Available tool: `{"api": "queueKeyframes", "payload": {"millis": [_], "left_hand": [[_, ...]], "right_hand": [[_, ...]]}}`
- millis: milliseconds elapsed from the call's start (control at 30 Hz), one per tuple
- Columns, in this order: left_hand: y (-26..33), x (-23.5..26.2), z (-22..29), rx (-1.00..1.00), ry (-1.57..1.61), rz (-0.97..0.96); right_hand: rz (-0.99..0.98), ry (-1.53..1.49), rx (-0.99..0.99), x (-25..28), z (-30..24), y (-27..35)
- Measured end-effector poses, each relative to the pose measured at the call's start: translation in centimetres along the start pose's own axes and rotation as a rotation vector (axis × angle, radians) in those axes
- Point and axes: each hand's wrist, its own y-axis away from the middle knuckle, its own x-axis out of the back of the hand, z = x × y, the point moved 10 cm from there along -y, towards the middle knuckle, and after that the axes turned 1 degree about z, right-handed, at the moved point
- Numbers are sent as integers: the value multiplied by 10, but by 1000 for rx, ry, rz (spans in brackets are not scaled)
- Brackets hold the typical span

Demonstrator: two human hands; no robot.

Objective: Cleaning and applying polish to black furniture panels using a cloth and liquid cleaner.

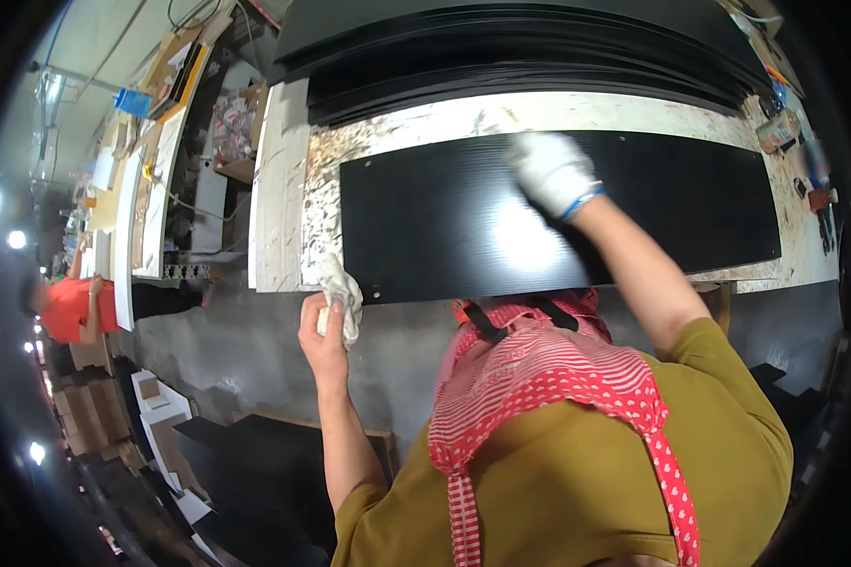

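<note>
The left hand [323,331] has its fingers [309,315] clenched around a crumpled white rag [342,295], held at the near left corner of a long black panel [444,227]. The right hand [551,172], in a white glove, rests flat and spread on the panel's far edge, grasping nothing. The panel lies across a paint-spattered table [284,198]. This looks like the wiping step, with the gloved hand steadying; the next move likely calls for sweeping the rag across the glossy surface. Beyond the fingers, a stack of black sheets [529,57] sits at the table's far side. Small tools [804,161] crowd its right end. Nothing blocks the panel.
</note>
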Motion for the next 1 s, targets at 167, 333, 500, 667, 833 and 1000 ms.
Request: {"api": "queueKeyframes", "payload": {"millis": [167, 333, 500, 667, 833, 1000], "left_hand": [[-9, 41, -36, 196, 299, -21], [16, 39, -75, 391, 521, 15], [26, 26, -94, 443, 491, -47], [23, 13, -101, 464, 481, -115], [29, 3, -112, 501, 560, -151], [40, -2, -138, 635, 893, -67]], "right_hand": [[-33, -54, 273, -76, -128, -43], [-115, -40, 511, -103, -183, -72], [-190, -64, 240, -102, -183, -94], [-217, 1, 413, -122, -216, -79], [-89, 43, 326, -110, -193, -111], [-286, -130, 674, -118, -261, 23]]}}
